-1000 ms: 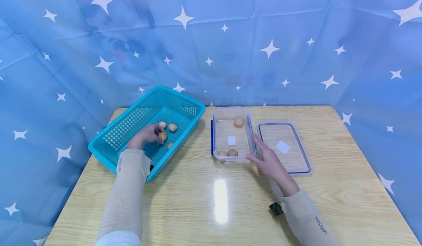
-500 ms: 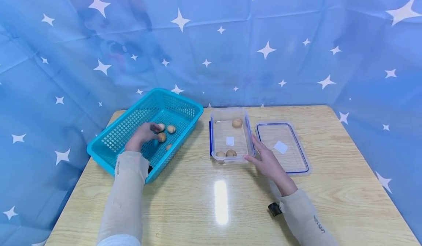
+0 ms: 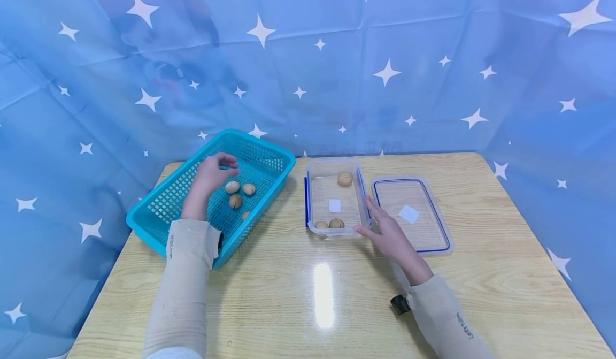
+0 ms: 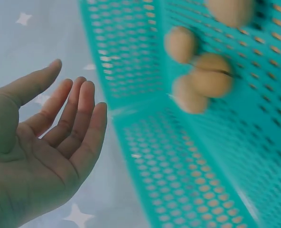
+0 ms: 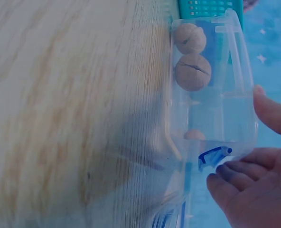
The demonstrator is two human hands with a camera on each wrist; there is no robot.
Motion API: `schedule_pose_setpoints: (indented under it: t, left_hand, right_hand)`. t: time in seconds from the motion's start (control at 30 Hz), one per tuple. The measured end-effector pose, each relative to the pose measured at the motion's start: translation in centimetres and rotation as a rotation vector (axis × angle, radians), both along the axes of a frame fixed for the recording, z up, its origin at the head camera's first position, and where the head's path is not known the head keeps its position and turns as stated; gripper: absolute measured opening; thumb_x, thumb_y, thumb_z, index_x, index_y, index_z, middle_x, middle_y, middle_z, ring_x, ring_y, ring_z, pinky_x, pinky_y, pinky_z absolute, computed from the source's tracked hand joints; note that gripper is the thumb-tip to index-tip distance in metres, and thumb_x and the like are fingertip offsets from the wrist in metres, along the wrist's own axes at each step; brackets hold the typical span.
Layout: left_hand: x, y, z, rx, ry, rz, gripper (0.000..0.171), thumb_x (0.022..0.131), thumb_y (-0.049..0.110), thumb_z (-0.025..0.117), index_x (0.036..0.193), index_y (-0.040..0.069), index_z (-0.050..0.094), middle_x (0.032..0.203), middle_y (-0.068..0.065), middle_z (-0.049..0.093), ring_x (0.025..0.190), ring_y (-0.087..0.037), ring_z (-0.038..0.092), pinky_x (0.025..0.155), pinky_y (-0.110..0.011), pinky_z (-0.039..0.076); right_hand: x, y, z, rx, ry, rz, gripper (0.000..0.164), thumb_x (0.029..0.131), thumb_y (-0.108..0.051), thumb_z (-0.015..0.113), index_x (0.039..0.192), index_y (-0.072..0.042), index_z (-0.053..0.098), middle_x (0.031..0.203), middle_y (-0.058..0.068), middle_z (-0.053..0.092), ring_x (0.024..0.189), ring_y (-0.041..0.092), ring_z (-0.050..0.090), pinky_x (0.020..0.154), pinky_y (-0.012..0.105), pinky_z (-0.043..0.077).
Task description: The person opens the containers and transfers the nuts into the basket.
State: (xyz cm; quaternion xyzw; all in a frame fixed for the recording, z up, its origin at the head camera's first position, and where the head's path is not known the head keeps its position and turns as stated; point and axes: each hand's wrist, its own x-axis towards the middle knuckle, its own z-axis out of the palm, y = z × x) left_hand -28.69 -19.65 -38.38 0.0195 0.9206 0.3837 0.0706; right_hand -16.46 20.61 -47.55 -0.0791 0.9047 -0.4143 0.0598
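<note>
My left hand [image 3: 215, 174] hovers over the teal mesh basket [image 3: 276, 198], holding nothing; in the left wrist view its fingers are loosely bent and apart from the walnuts. Several walnuts lie on the basket floor, among them a pale walnut [image 3: 232, 186] and a browner walnut [image 3: 235, 201]. With thumb and fingers spread, my right hand [image 3: 392, 236] rests against the front right corner of a clear plastic box [image 3: 320, 190]. Inside the box are 3 walnuts: one walnut [image 3: 345, 179] at the back and two at the front, seen as round walnuts [image 5: 192, 72] in the right wrist view.
The clear box lid [image 3: 433, 225] with a blue seal lies flat to the right of the box. A blue latch [image 3: 306, 201] hangs along the box's left side. Behind the wooden table [image 3: 269, 295] hangs a blue star-patterned cloth [image 3: 308, 54].
My left hand has come away from the walnuts and risen toward the back of the basket; they stay on the basket floor. My right hand keeps its place at the box.
</note>
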Motion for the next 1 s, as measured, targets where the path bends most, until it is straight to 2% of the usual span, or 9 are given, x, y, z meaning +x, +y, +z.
schedule_pose_setpoints:
  t: [0.23, 0.4, 0.5, 0.57, 0.67, 0.83, 1.0]
  left_hand:
    - [1.0, 2.1, 2.8, 0.061, 0.091, -0.024, 0.041, 0.102, 0.03, 0.057, 0.136, 0.008, 0.055, 0.138, -0.017, 0.057, 0.131, -0.037, 0.052, 0.109, -0.055, 0.044]
    - [2.5, 4.4, 4.9, 0.172, 0.117, -0.07, 0.044, 0.102, 0.029, 0.057, 0.139, 0.006, 0.052, 0.137, -0.017, 0.057, 0.13, -0.036, 0.052, 0.111, -0.052, 0.043]
    - [3.5, 5.9, 5.2, 0.248, 0.115, -0.096, 0.049, 0.102, 0.03, 0.057, 0.144, 0.007, 0.046, 0.138, -0.016, 0.057, 0.131, -0.034, 0.051, 0.112, -0.052, 0.042]
    - [4.0, 6.9, 4.9, 0.291, 0.108, -0.099, 0.053, 0.102, 0.032, 0.057, 0.147, 0.009, 0.041, 0.139, -0.012, 0.057, 0.132, -0.032, 0.05, 0.111, -0.052, 0.043]
    - [4.6, 8.4, 3.9, 0.354, 0.104, -0.112, 0.057, 0.102, 0.033, 0.056, 0.151, 0.011, 0.035, 0.14, -0.01, 0.056, 0.133, -0.03, 0.049, 0.109, -0.052, 0.043]
    - [5.1, 10.9, 1.3, 0.457, 0.087, -0.158, 0.058, 0.103, 0.03, 0.055, 0.151, 0.007, 0.032, 0.14, -0.013, 0.055, 0.132, -0.032, 0.049, 0.109, -0.05, 0.045]
    - [5.5, 13.6, -1.5, 0.602, 0.027, -0.207, 0.054, 0.103, 0.024, 0.055, 0.149, 0.004, 0.034, 0.14, -0.018, 0.054, 0.132, -0.034, 0.052, 0.111, -0.05, 0.046]
  right_hand:
    - [0.0, -0.1, 0.1, -0.002, 0.007, 0.004, 0.08, 0.1, -0.026, 0.062, 0.158, 0.0, 0.014, 0.166, 0.023, 0.01, 0.151, 0.047, 0.016, 0.122, 0.062, 0.017]
    - [0.1, -0.1, 0.1, -0.009, 0.008, 0.005, 0.079, 0.1, -0.025, 0.061, 0.158, 0.0, 0.014, 0.166, 0.022, 0.01, 0.151, 0.047, 0.014, 0.122, 0.062, 0.017]
    - [0.1, -0.1, 0.0, -0.012, 0.007, 0.008, 0.079, 0.1, -0.025, 0.061, 0.158, 0.001, 0.014, 0.166, 0.022, 0.01, 0.152, 0.046, 0.014, 0.122, 0.062, 0.016]
    - [0.1, 0.0, -0.1, -0.012, 0.007, 0.008, 0.079, 0.1, -0.025, 0.061, 0.158, 0.0, 0.014, 0.166, 0.022, 0.01, 0.152, 0.046, 0.013, 0.123, 0.061, 0.017]
    - [0.1, 0.0, -0.1, -0.015, 0.007, 0.01, 0.079, 0.1, -0.026, 0.061, 0.158, 0.0, 0.014, 0.166, 0.022, 0.01, 0.152, 0.046, 0.013, 0.122, 0.062, 0.017]
    - [0.1, -0.1, -0.1, -0.024, 0.015, 0.015, 0.079, 0.1, -0.027, 0.061, 0.158, 0.001, 0.014, 0.166, 0.022, 0.01, 0.151, 0.046, 0.014, 0.122, 0.062, 0.017]
    - [0.1, 0.0, 0.0, -0.013, 0.022, 0.017, 0.08, 0.1, -0.027, 0.061, 0.158, 0.002, 0.015, 0.166, 0.023, 0.01, 0.151, 0.046, 0.015, 0.122, 0.062, 0.018]
